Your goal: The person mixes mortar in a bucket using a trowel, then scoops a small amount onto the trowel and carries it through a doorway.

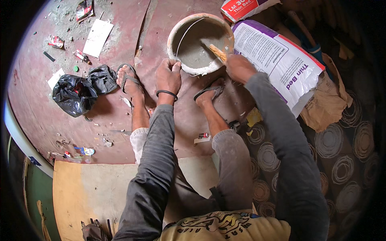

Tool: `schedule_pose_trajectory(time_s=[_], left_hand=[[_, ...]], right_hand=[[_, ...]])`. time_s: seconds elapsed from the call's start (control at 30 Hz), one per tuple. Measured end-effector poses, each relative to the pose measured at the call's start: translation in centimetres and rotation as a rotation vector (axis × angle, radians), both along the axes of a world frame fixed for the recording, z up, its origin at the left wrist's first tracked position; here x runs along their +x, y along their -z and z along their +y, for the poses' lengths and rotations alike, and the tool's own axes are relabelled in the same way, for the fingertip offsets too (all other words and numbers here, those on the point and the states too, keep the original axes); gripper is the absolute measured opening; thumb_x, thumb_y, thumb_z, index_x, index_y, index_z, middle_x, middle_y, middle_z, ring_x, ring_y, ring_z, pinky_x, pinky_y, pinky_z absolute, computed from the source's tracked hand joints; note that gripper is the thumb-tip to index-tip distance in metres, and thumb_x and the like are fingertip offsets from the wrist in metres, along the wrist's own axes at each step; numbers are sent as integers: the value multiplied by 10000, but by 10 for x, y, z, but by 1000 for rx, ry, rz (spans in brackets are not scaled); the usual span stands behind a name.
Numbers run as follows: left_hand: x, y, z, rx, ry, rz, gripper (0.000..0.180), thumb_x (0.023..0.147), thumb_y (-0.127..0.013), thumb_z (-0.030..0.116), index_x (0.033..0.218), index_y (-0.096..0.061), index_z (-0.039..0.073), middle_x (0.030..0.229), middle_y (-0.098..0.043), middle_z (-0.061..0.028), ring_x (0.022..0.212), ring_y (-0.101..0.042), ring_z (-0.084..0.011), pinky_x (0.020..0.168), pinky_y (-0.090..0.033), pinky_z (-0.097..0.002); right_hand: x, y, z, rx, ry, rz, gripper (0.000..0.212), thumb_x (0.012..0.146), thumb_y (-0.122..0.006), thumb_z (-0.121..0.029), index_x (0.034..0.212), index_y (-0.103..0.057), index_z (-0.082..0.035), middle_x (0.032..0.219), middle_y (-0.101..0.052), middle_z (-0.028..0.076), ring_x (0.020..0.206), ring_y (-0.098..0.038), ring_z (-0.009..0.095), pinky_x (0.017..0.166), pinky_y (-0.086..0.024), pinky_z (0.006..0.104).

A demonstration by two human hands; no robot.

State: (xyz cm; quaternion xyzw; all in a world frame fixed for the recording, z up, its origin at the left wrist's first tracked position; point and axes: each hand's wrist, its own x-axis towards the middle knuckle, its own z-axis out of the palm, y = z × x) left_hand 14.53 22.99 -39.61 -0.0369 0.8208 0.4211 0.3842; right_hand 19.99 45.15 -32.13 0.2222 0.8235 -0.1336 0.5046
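A round whitish bucket [173, 39] stands on the floor in front of me, its rim crusted with pale material and a thin wire handle across its left side. Grey wet mortar [197, 54] lies inside it. My right hand [240, 69], at the right rim, is closed around a tool with a wooden handle [217, 52]. The tool's far end reaches into the bucket; its working part is mostly hidden, so I cannot tell its exact kind. With curled fingers, my left hand [168, 78] grips the rim on the near left side.
A white and purple bag [265, 52] and a brown paper bag [326, 98] lie to the right. Black plastic bags [74, 94], white paper [97, 38] and small litter sit on the left. My sandalled feet [130, 78] flank the bucket's near side.
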Motion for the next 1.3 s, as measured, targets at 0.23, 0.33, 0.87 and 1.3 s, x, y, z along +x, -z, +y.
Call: schedule_pose_trajectory(time_s=[0.23, 0.33, 0.87, 1.3], left_hand=[[-4, -6, -3, -56, 77, 51, 131, 823, -619, 125, 821, -610, -5, 750, -657, -129, 681, -629, -196, 655, -480, -314], [-6, -7, -4, -55, 39, 2, 137, 823, -612, 129, 813, -607, -7, 757, -653, -136, 696, -630, -219, 665, -478, -328], [-4, -14, 4, 9, -8, -44, 154, 810, -624, 155, 853, -605, 8, 809, -633, -197, 781, -614, -351, 718, -464, -414], [4, -12, -3, -42, 46, 52, 157, 813, -614, 146, 830, -616, -10, 748, -647, -151, 702, -630, -236, 670, -476, -345]], right_hand=[[-41, -5, 18, 15, -198, 229, 240, 919, -399, -181, 995, -520, 13, 890, -607, 262, 856, -601, 396, 728, -461, 487], [17, 39, 15, 49, 49, 39, 282, 929, -376, -198, 985, -541, 23, 909, -610, 272, 861, -606, 396, 731, -465, 487], [-89, 20, 9, -6, -448, 241, 193, 876, -444, -149, 896, -600, -38, 852, -637, 199, 815, -636, 343, 692, -504, 445], [-24, 60, -21, -135, 122, 63, 235, 850, -504, -180, 918, -631, 7, 847, -632, 245, 848, -626, 375, 723, -482, 451]])
